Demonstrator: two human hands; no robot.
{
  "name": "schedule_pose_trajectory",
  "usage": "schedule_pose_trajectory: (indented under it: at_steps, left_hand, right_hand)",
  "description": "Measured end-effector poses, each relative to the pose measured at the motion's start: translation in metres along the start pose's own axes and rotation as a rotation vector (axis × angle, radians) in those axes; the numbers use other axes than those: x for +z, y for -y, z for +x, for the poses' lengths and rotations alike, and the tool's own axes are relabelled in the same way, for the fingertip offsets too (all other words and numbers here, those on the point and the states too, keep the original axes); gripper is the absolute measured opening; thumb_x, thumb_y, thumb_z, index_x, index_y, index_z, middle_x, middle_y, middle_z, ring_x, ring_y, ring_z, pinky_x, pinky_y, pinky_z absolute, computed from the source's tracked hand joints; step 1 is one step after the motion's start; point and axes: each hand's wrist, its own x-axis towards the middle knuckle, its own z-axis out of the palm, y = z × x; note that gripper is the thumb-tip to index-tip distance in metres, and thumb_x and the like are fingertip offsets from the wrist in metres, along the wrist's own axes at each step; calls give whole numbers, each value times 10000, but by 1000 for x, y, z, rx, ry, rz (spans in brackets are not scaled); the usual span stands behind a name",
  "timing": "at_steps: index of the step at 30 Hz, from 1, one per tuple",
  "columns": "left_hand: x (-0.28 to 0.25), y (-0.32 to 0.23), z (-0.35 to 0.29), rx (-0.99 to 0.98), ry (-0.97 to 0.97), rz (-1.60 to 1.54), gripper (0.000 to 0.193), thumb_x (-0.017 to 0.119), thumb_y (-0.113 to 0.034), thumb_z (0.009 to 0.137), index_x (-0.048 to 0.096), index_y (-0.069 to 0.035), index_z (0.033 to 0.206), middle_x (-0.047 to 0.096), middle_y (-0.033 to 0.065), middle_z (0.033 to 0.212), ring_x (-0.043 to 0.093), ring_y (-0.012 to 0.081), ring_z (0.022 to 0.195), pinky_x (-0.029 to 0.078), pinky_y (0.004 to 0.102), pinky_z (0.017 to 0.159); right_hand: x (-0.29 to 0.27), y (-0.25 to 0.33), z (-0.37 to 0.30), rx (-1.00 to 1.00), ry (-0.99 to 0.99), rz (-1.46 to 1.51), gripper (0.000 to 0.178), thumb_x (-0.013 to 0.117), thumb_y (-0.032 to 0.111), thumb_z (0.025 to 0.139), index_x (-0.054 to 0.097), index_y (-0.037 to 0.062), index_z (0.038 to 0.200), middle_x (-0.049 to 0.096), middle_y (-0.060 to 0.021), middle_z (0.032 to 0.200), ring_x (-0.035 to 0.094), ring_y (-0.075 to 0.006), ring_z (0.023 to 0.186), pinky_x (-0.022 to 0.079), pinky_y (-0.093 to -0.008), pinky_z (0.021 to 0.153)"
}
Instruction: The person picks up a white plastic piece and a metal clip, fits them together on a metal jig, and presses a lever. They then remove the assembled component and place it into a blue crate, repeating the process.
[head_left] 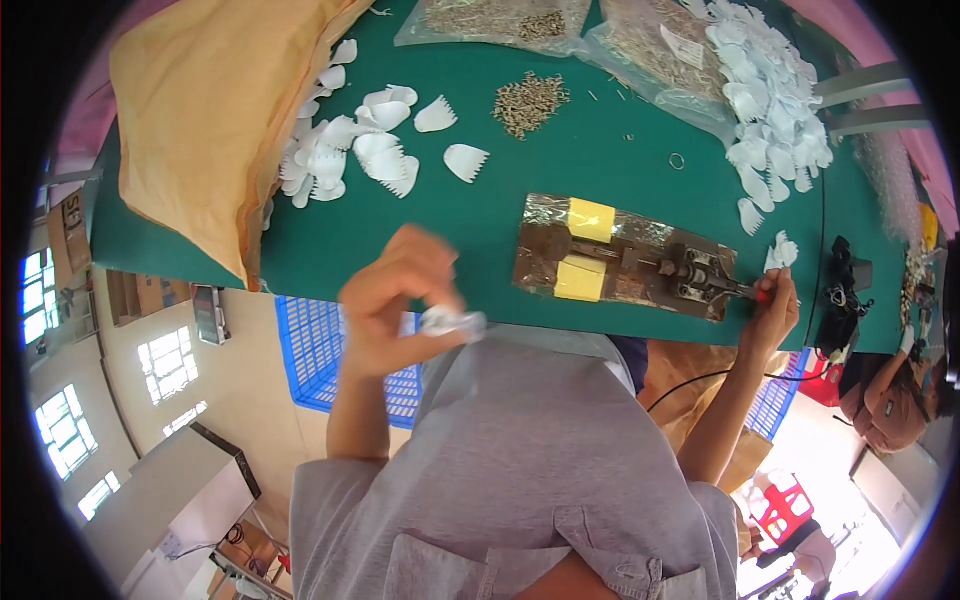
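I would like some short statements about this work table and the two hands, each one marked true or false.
1. The left hand holds a small white piece. True.
2. The right hand rests on the yellow cloth. False: it grips the red-tipped handle of the small metal press.
3. The table has a red top. False: it is green.
4. Two yellow pads lie on the press base. True.
5. White fan-shaped pieces lie beside the yellow cloth. True.
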Motion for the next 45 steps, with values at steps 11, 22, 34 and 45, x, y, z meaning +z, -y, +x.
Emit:
schedule_pose_trajectory:
  at_steps: [11, 22, 34, 45]
  left_hand:
    - [-40, 38, 46, -13, 150, 971, 489, 667, 82, 845, 712, -95, 1299, 679, 69, 1411, 612, 304, 1303, 522, 394, 1027]
    - [-45, 82, 68, 86, 173, 942, 225, 687, 1, 933, 676, -38, 1154, 679, 141, 1087, 683, 312, 958, 556, 407, 806]
    - [66, 8, 47, 149, 421, 683, 270, 722, 12, 855, 722, -52, 1118, 647, 66, 1029, 622, 262, 976, 515, 384, 822]
    - [90, 36, 40, 261, 247, 899, 548, 697, -45, 826, 653, -144, 1363, 604, 61, 1178, 564, 255, 1062, 446, 396, 905]
  right_hand:
    - [33, 32, -6, -357, 33, -644, 208, 722, 197, 1017, 777, 0, 1052, 758, -47, 917, 678, -113, 877, 515, -277, 833]
    - [73, 51, 42, -690, 538, -1126, 380, 717, -38, 856, 732, 104, 1208, 704, -65, 1231, 704, -262, 977, 561, -349, 790]
    - [83, 88, 76, -303, 1010, -1067, 285, 719, -89, 811, 707, 15, 1075, 557, -31, 906, 548, -132, 758, 480, -291, 696]
    - [178, 72, -52, -431, 1031, -575, 209, 738, -20, 867, 709, 24, 1069, 663, -99, 945, 689, -232, 789, 560, -351, 713]
